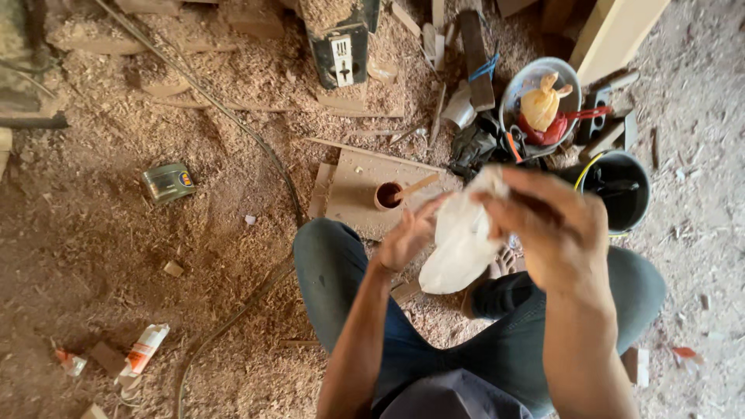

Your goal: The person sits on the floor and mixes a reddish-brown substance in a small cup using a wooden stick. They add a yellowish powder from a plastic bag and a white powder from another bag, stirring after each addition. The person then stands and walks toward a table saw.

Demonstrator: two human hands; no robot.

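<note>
I sit on a sawdust floor with my knees apart in blue jeans. Both hands are raised in front of me around a white plastic bag (459,242). My right hand (552,226) grips the bag's top edge from the right. From the left, the fingers of my left hand (410,234) pinch the bag's side. The bag hangs crumpled between them. Just beyond my hands, a small brown cup (387,195) with a wooden stick in it stands on a flat board (358,203).
A metal bowl (518,84) holds a yellow bag and red items at upper right, next to a dark bucket (630,191). A small tin (168,182) lies at left, a tube (142,350) at lower left. A cable (256,140) crosses the sawdust. Wood offcuts lie around.
</note>
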